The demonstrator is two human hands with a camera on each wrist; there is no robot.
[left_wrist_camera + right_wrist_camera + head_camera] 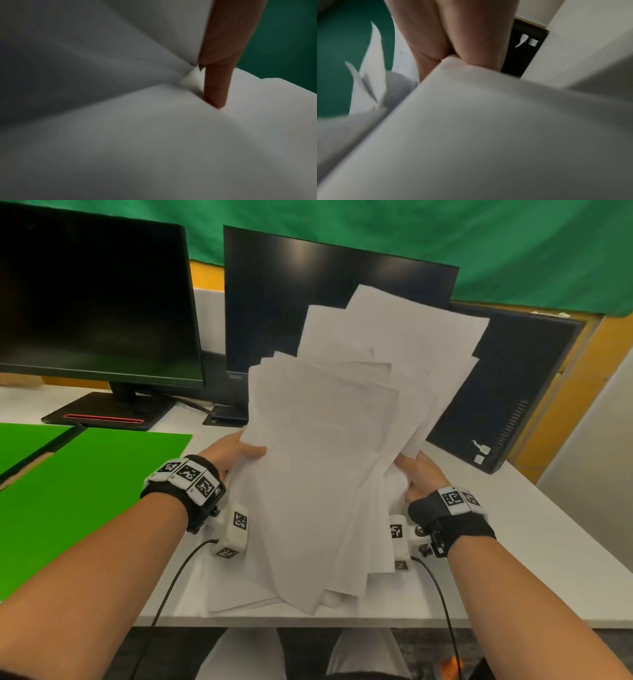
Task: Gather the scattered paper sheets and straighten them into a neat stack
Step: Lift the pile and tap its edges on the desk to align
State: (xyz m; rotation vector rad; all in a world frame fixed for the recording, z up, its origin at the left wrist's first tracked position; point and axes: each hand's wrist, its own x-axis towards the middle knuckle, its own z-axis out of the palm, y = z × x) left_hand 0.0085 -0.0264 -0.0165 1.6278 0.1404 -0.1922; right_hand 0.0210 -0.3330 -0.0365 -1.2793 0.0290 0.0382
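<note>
A loose, fanned bundle of white paper sheets point(329, 446) is held up off the white desk point(548, 559), tilted away from me, its upper corners splayed out unevenly. My left hand point(233, 453) grips the bundle's left edge, thumb on top. My right hand point(419, 474) grips the right edge, fingers hidden behind the sheets. In the left wrist view a finger point(217, 86) presses into the paper point(154, 142). The right wrist view shows the hand's fingers point(453, 37) over the sheets' edge point(488, 121). One more sheet point(239, 597) lies flat on the desk below.
Two dark monitors point(96, 302) point(308, 302) stand at the back, and a third dark screen point(513, 392) leans at the right. Green boards point(85, 491) cover the desk's left part. The desk's front edge point(308, 623) runs just above my knees. Cables hang from both wrist cameras.
</note>
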